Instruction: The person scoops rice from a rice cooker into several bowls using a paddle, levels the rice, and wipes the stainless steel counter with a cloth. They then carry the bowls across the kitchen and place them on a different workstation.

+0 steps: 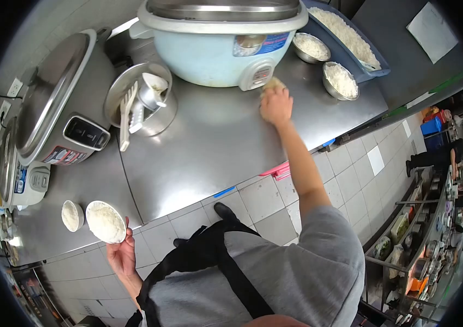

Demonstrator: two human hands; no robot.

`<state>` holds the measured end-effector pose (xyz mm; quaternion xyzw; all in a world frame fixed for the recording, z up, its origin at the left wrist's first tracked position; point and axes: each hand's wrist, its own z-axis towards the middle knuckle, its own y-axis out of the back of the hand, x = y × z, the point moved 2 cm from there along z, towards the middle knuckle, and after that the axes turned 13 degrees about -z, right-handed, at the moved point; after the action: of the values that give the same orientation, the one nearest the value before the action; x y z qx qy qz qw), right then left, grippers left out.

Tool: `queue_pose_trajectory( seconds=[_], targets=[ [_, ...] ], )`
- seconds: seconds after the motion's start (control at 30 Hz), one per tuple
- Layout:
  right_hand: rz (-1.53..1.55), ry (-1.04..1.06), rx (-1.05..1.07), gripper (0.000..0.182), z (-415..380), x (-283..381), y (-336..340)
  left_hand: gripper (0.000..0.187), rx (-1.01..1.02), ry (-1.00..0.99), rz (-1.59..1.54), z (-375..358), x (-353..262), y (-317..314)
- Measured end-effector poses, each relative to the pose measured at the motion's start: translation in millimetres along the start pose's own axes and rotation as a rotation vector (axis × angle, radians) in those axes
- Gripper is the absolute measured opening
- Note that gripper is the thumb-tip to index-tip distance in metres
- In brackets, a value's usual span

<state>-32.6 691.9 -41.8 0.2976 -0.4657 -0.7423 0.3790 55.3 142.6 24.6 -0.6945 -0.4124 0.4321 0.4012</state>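
My left hand [122, 253] holds a white bowl of rice [105, 222] by its rim, close to the counter's front edge. Just left of it a smaller cup of rice [71, 216] stands on the steel counter [204, 141]. My right hand [276, 104] is stretched out across the counter, its fingers closed on a yellowish cloth [273, 85] in front of the light-blue rice cooker [215, 54]. Right of that hand are two metal bowls of rice [341, 80] [311, 47].
A steel pot [155, 120] with utensils stands left of the blue cooker. Farther left are a grey cooker [62, 103] and a white one [29, 182]. A blue tub of rice [346, 32] is at back right. Another person [444, 155] stands by shelves at far right.
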Motion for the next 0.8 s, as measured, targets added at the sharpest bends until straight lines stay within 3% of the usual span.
queue_pose_trajectory(
  seconds=[0.17,0.23,0.27,0.33,0.37,0.4,0.43,0.5,0.57,0.63,0.73,0.8],
  targets=[
    [-0.127,0.039,0.219,0.033,75.4,-88.5,-37.2,0.074,-0.041,0.042,0.062,-5.3,30.0,-25.9],
    [-0.364,-0.064,0.35,0.031,45.5,-116.4,-20.8,0.075,-0.028,0.076,0.076,-6.6,31.1,-28.4],
    [-0.5,-0.074,0.537,0.028,29.1,-126.8,11.2,0.075,-0.024,0.081,0.075,-6.0,35.9,-30.3],
    [-0.467,-0.317,0.502,0.028,-12.5,-205.9,-12.0,0.075,-0.04,0.097,0.102,-8.1,37.1,-29.5],
    [-0.507,-0.345,0.574,0.026,-30.6,-205.7,45.8,0.074,-0.034,0.101,0.141,-7.9,32.8,-25.6],
    [-0.479,-0.422,0.591,0.025,-37.1,-212.3,57.7,0.074,-0.021,0.11,0.172,-4.0,32.6,-20.6],
    [-0.452,-0.5,0.595,0.024,-39.5,-220.2,68.0,0.073,0.0,0.116,0.196,1.3,38.2,-19.2],
    [-0.473,-0.357,0.443,0.022,-46.3,-192.5,66.8,0.073,0.001,0.089,0.217,9.3,52.6,-26.4],
    [-0.453,-0.032,0.49,0.025,-45.0,-166.2,32.0,0.073,0.0,0.078,0.22,12.4,68.7,-37.3],
    [-0.141,-0.07,-0.048,0.034,-59.6,-160.7,9.9,0.073,0.016,0.095,0.212,21.3,84.1,-44.8],
    [-0.233,-0.271,0.114,0.04,-60.1,-228.0,-16.0,0.073,0.07,0.193,0.169,28.2,107.9,-58.8],
    [-0.206,-0.346,0.105,0.042,-59.6,-281.6,-21.5,0.073,0.058,0.126,0.162,29.2,124.3,-59.2]
  ],
)
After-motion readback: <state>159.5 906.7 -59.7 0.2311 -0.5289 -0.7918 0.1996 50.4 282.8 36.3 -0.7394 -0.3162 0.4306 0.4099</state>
